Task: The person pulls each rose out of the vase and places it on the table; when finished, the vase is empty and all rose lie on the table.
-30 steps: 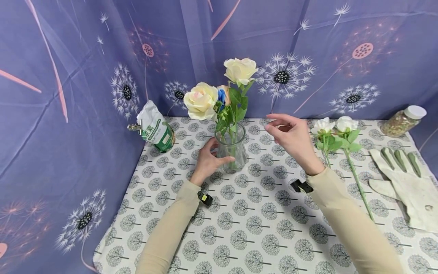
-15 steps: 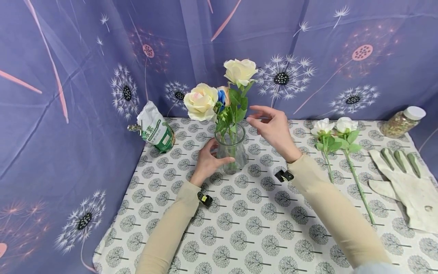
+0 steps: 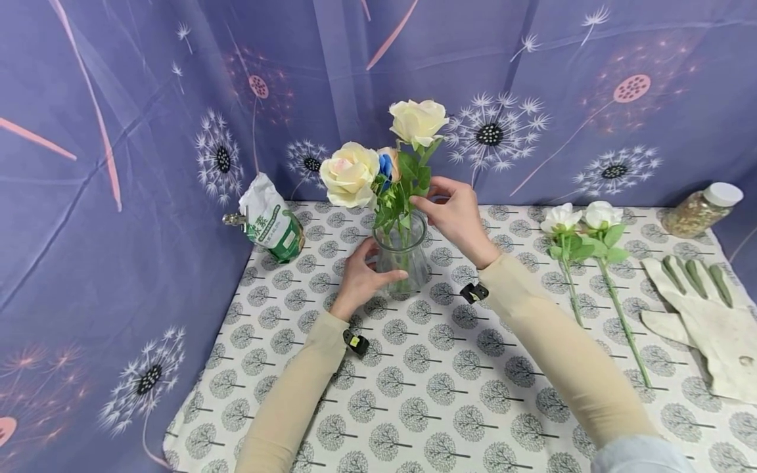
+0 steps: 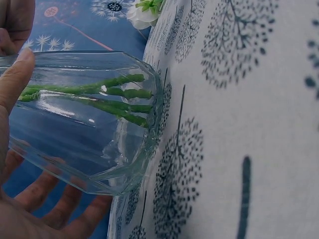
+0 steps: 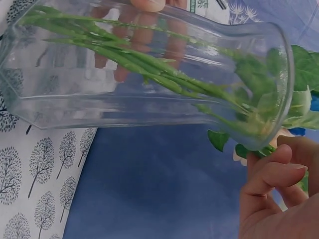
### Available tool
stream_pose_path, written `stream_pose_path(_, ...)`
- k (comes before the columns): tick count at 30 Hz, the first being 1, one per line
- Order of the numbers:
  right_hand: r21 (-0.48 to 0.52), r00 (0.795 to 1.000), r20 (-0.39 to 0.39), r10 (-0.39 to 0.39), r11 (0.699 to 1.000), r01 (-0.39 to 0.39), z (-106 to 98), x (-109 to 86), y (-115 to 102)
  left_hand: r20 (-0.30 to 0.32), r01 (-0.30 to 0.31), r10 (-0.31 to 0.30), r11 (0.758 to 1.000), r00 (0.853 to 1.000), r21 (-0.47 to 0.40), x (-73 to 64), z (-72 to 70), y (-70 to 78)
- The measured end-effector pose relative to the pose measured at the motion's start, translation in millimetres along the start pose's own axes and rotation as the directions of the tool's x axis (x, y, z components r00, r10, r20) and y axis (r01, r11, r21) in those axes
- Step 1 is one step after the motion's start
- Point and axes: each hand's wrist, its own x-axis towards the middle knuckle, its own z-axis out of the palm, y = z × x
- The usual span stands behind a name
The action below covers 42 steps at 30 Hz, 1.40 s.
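Note:
My left hand point(image 3: 362, 277) holds a clear glass vase point(image 3: 416, 266) on the patterned cloth, thumb across its front. Two cream roses, a lower left one point(image 3: 350, 174) and a taller one point(image 3: 418, 121), stand in the vase, with a blue bloom point(image 3: 385, 167) and a peach bloom between them. Green stems point(image 4: 124, 93) reach down inside the glass, as the left wrist view shows. At the vase's right rim, my right hand point(image 3: 457, 211) has its bent thumb and fingers right at the green leaves point(image 5: 258, 151); I cannot tell if they pinch a leaf or stem.
Two white roses, a left one point(image 3: 560, 218) and a right one point(image 3: 603, 214), lie to the right. Beyond them are white gloves point(image 3: 710, 328) and a white-capped jar point(image 3: 698, 213). A clipped green-and-white bag point(image 3: 273, 226) stands left. A purple dandelion-print curtain point(image 3: 349, 66) rises behind.
My right hand has moved left from beside the white roses to the leaves at the vase rim. My left hand and the vase have stayed in place.

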Motion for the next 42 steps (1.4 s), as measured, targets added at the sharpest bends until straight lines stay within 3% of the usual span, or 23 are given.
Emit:
stream_pose_path(25,-0.010,0.999,-0.053,-0.007,1.000,0.006,8.2,6.9,0.0,-0.003,-0.011,0.011,1.000,1.000,-0.006,0.7,0.5,1.5)
stream_pose_path(35,0.088,0.997,-0.073,-0.004,0.996,0.010,4.9,7.9,-4.9,-0.006,-0.001,0.001,1.000,1.000,0.011,-0.6,1.1,0.6)
stream_pose_path(42,0.090,0.994,-0.104,0.015,0.996,-0.006,0.4,7.9,-11.1,-0.005,0.006,-0.006,1.000,1.000,0.007,-0.7,0.9,0.8)
